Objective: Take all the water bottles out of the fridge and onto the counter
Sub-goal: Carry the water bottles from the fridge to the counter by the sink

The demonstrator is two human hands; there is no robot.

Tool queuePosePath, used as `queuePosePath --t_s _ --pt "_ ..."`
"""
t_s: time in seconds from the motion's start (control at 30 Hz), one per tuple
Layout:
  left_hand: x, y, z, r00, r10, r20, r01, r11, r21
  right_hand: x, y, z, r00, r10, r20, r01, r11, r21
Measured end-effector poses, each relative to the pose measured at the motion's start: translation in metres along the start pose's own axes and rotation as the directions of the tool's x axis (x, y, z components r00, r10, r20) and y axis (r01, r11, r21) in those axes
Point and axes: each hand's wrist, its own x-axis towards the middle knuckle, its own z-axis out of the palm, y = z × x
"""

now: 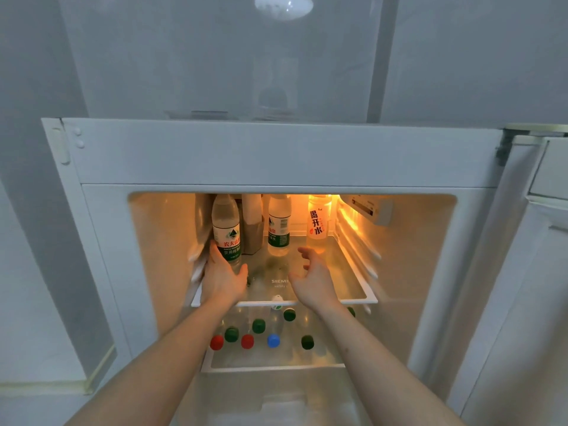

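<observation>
Three bottles stand on the lit top glass shelf (344, 298) of the open fridge. A clear bottle with a green and white label (226, 229) stands at the left, and my left hand (222, 276) is wrapped around its base. A second green-label bottle (279, 226) is in the middle. A bottle with an orange-lettered label (319, 221) stands at the right. My right hand (312, 279) hovers open above the shelf, just short of these two, touching neither. On the shelf below stand several bottles, seen by their caps: red (216, 342), green (258, 325), blue (273, 340).
A brown carton (252, 229) stands behind the left bottle. The fridge door (522, 272) hangs open at the right. A white wall panel (46, 241) borders the fridge on the left. A drawer front (276, 401) sits at the fridge bottom.
</observation>
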Motion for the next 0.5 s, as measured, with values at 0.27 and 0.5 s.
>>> queuePosePath --t_s 0.27,0.5 --pt "-0.002 0.0 0.003 0.997 0.025 -0.078 -0.023 0.999 0.038 0.054 0.003 0.036 1.0 0.025 0.001 -0.025 0.997 0.078" --pt "-0.001 -0.002 0.007 0.994 0.053 -0.1 -0.042 0.994 0.104 0.093 -0.002 0.062 0.997 0.064 -0.05 -0.057 0.99 0.127"
